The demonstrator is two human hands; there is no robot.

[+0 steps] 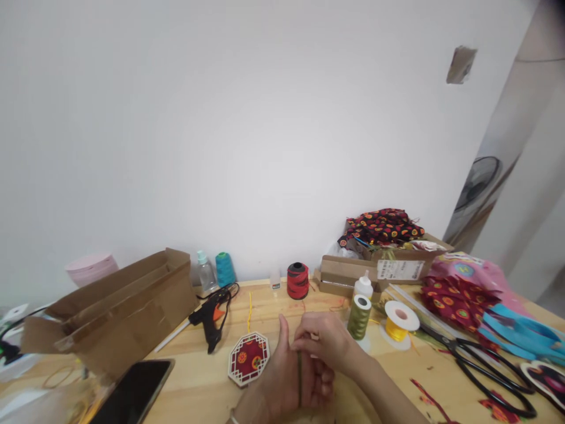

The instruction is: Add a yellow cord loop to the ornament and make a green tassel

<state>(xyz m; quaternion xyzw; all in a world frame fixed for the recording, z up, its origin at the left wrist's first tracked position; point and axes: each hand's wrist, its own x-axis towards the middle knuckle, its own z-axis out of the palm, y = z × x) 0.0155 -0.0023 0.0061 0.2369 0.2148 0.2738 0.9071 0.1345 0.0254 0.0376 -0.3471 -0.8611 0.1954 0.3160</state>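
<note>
My left hand is turned palm up near the front of the table, its thumb raised and its fingers curled loosely inward. A strand of green thread runs across those fingers. Above it, my right hand pinches the upper end of the thread between thumb and fingertips, close to the left thumb. Just left of my hands lies an octagonal white lattice frame with red patterned fabric inside and a yellow cord at its top. The green thread spool stands upright to the right.
A glue gun, a phone and an open cardboard box occupy the left. Behind stands a red-and-black spool. On the right are a yellow spool, a glue bottle, large black scissors and red fabric.
</note>
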